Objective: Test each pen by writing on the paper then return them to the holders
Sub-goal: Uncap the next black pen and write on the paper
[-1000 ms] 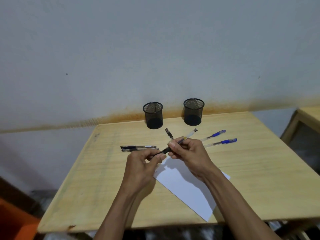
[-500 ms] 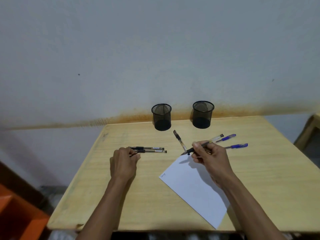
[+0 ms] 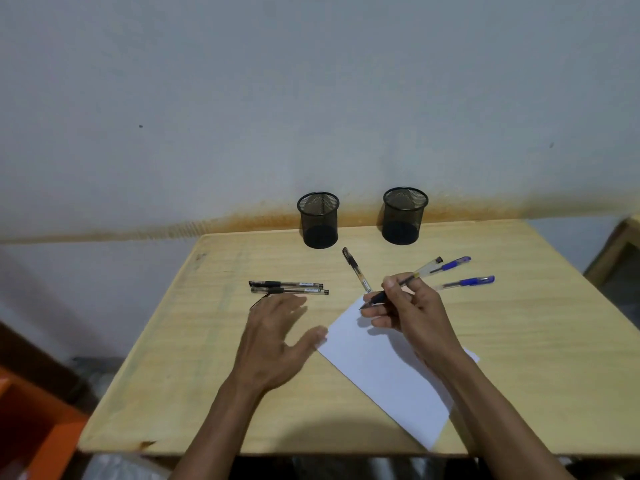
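The person's right hand [image 3: 412, 306] pinches a black-gripped pen with a clear barrel [image 3: 401, 284] between thumb and fingers [image 3: 391, 282], tilted in a writing hold so that its tip points down at the near corner of the white sheet of paper [image 3: 388, 368]. The tip looks to be at or just above the sheet; contact cannot be told for certain. This slant suits a first test stroke, which seems to be the step in hand.

The left hand [image 3: 277, 337] lies flat and spread on the pale wooden table [image 3: 173, 375], its fingers straight and holding nothing, the thumb just at the paper's left edge, probably to steady the sheet against the drag of the pen.

Just beyond the left fingers, two black pens [image 3: 287, 287] lie side by side, with what looks like a small black cap [image 3: 259, 302] beside the fingertips. Another black pen [image 3: 356, 270] lies beyond the right thumb, and two blue-capped pens [image 3: 464, 271] fan out past the right fingers, within easy reach for their turn.

Farther off, against the wall, stand the two black mesh pen holders [image 3: 318, 221], upright and apparently empty, so returning the pens is not yet done.
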